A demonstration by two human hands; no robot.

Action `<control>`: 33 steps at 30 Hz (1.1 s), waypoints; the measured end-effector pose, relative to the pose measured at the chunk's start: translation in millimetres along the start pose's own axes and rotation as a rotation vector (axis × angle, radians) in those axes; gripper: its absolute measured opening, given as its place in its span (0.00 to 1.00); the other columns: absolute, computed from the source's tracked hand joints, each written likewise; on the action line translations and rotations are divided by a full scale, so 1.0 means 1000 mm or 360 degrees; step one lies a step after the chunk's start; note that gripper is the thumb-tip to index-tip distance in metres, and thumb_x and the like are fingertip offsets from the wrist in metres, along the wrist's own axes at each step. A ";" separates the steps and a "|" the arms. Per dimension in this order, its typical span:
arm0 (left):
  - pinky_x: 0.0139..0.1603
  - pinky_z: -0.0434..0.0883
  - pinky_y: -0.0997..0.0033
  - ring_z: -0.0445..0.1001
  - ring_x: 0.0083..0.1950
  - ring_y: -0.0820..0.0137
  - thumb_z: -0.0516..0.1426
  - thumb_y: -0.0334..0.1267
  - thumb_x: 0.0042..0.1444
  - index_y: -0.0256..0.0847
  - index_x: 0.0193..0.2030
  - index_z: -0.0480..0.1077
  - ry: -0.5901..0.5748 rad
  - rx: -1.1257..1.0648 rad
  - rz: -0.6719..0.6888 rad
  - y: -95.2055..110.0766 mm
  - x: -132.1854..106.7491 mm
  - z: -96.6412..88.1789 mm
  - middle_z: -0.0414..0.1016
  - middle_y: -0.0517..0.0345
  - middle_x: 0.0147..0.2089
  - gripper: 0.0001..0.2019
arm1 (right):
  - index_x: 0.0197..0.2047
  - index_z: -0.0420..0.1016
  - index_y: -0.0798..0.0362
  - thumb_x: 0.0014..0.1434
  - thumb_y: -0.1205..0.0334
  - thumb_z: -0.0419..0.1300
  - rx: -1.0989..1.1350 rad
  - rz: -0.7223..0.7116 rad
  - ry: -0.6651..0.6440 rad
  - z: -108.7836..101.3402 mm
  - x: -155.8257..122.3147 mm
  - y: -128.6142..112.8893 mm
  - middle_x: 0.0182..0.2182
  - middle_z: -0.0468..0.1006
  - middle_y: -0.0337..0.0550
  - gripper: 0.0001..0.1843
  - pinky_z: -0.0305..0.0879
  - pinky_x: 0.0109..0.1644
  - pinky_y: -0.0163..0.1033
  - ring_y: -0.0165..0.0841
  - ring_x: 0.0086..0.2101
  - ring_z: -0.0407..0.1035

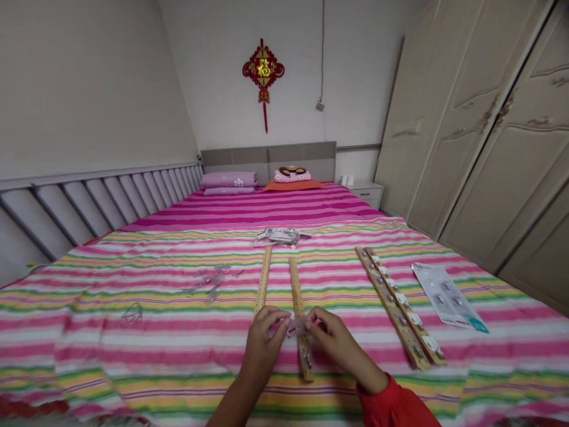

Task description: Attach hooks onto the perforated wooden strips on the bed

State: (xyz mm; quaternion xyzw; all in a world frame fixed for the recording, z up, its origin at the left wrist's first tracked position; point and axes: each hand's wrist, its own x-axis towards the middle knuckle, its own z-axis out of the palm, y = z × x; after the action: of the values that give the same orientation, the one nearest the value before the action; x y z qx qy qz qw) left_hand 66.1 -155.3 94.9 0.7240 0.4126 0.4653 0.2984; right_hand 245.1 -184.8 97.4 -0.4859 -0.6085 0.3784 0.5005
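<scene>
My left hand and my right hand meet over the near end of a wooden strip with holes that lies on the striped bed cover. Both hands pinch a small clear item between their fingertips; I cannot make out what it is. A second perforated wooden strip lies just left of the first. My right wrist wears a red sleeve.
Two more wooden strips fitted with small round white parts lie to the right, beside a flat plastic packet. A pile of clear packaging sits further up the bed. Clear scraps lie left. Wardrobes stand right.
</scene>
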 end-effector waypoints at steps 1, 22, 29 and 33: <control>0.44 0.69 0.68 0.72 0.42 0.66 0.56 0.42 0.56 0.43 0.36 0.77 -0.0100 0.0024 0.0023 0.001 0.005 -0.001 0.73 0.53 0.37 0.09 | 0.25 0.66 0.51 0.54 0.58 0.56 -0.0038 0.0000 -0.0049 0.000 0.000 -0.001 0.21 0.66 0.34 0.09 0.56 0.29 0.34 0.30 0.25 0.60; 0.41 0.67 0.68 0.73 0.34 0.67 0.65 0.48 0.36 0.36 0.29 0.75 0.0054 -0.0891 -0.0869 -0.018 0.035 0.039 0.77 0.55 0.29 0.17 | 0.21 0.73 0.55 0.40 0.45 0.69 0.0584 0.0388 0.0355 0.001 0.022 0.043 0.15 0.72 0.35 0.20 0.43 0.15 0.31 0.22 0.12 0.52; 0.40 0.67 0.69 0.73 0.32 0.69 0.65 0.45 0.35 0.35 0.28 0.74 0.0070 -0.0962 -0.0949 -0.044 0.040 0.063 0.76 0.56 0.27 0.16 | 0.19 0.70 0.54 0.39 0.46 0.69 0.0658 0.0356 0.0487 0.009 0.037 0.068 0.14 0.66 0.32 0.20 0.49 0.20 0.32 0.24 0.16 0.55; 0.36 0.67 0.70 0.71 0.29 0.70 0.64 0.42 0.34 0.36 0.26 0.73 0.0097 -0.0923 -0.0936 -0.056 0.048 0.071 0.75 0.57 0.25 0.13 | 0.18 0.68 0.53 0.41 0.48 0.67 0.0594 0.0369 0.0530 0.010 0.044 0.079 0.12 0.63 0.31 0.19 0.48 0.20 0.32 0.25 0.16 0.54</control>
State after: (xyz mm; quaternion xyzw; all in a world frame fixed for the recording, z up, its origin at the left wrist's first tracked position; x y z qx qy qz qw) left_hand 124.2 -89.8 42.2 0.4471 0.4623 0.4785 0.5978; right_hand 250.6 -123.0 31.0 -0.5070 -0.3779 0.4537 0.6279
